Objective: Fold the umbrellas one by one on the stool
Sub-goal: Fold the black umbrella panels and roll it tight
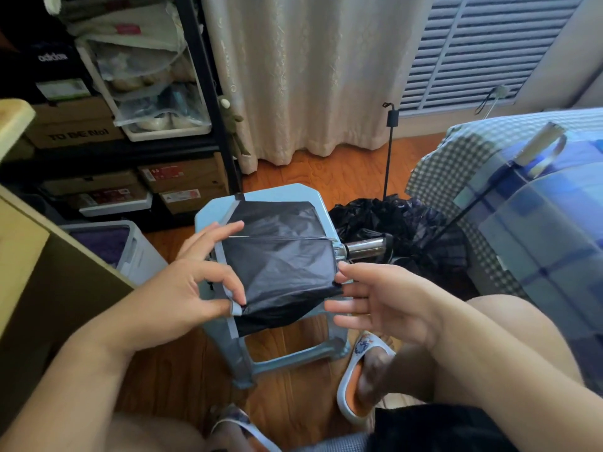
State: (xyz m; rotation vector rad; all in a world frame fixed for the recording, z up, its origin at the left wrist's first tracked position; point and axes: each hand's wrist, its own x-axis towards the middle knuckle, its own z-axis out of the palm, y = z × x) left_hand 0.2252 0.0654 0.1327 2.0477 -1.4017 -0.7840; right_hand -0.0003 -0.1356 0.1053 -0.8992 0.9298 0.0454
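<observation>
From the head camera, a pale blue plastic stool [212, 210] stands on the wooden floor and serves as the landmark. Lying across its seat is a black umbrella [280, 259] with a grey-edged canopy, collapsed and spread flat; its near edge hangs over the front of the seat, and its chrome handle [368, 250] juts past the stool's right side.

The left hand [192, 285] is at the stool's left front corner. Its thumb and forefinger pinch the grey hem of the canopy, while the other fingers are spread, their tips resting on the fabric near the central rib.

The right hand [388, 305] is at the stool's right front edge, palm turned inward, fingers straight and slightly apart. Its upper fingertips seem to touch the canopy's right corner, though the overlap makes contact hard to confirm.

On the floor just right of the stool, behind the handle, lies a second black umbrella [408, 230], crumpled, with a thin shaft rising from it. Further right of the stool, a blue plaid umbrella [535, 216] rests on a checked bed [456, 164]. Left of the stool stands a black shelf [208, 93] with shoe boxes, and behind it hangs a cream curtain [310, 76]. Below the stool's right side, a foot in an orange-and-white slipper [362, 376] rests on the floor.
</observation>
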